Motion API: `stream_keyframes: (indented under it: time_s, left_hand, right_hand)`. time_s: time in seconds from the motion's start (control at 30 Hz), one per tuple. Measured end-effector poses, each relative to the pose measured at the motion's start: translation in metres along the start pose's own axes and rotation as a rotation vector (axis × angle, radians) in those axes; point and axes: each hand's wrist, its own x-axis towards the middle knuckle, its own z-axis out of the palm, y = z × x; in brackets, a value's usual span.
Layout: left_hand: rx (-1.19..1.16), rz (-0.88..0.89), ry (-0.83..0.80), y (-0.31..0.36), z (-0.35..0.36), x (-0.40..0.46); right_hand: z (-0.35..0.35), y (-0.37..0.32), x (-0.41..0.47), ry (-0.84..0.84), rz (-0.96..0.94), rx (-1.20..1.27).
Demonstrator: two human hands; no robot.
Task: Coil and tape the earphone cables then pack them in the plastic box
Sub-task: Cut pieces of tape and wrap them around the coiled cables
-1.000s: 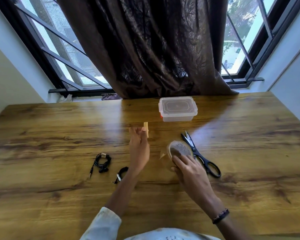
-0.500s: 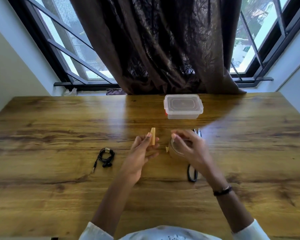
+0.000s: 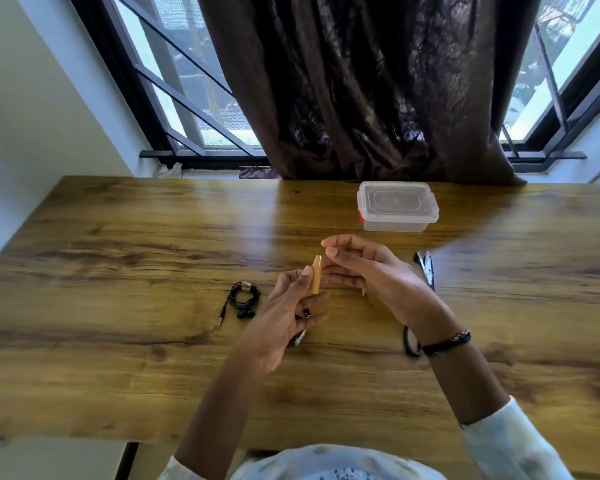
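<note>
My left hand (image 3: 284,313) pinches a short strip of brown tape (image 3: 316,274) upright between thumb and finger, above the table's middle. My right hand (image 3: 371,275) hovers just right of the strip, fingers spread and curled, holding nothing; its fingertips are close to the tape. A coiled black earphone (image 3: 244,298), bound with a bit of tape, lies left of my left hand. A second black earphone (image 3: 300,329) lies mostly hidden under my left hand. The clear plastic box (image 3: 398,206) with its lid on stands at the back. The tape roll is hidden behind my right hand.
Black scissors (image 3: 425,268) lie right of my right hand, partly covered by the wrist. The wooden table (image 3: 118,358) runs to a window with a dark curtain (image 3: 378,84) at the back.
My right hand has left the tape roll and moved left toward the strip. My left hand, still holding the strip, has stayed near the middle. The camera has tilted.
</note>
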Motion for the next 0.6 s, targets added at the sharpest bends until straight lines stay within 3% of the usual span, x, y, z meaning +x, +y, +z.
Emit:
stream_keyframes:
  time_s: [0.6]
  left_hand:
    - [0.203, 0.097, 0.035, 0.017, -0.038, -0.01]
  right_hand:
    - [0.041, 0.01, 0.013, 0.023, -0.012, -0.055]
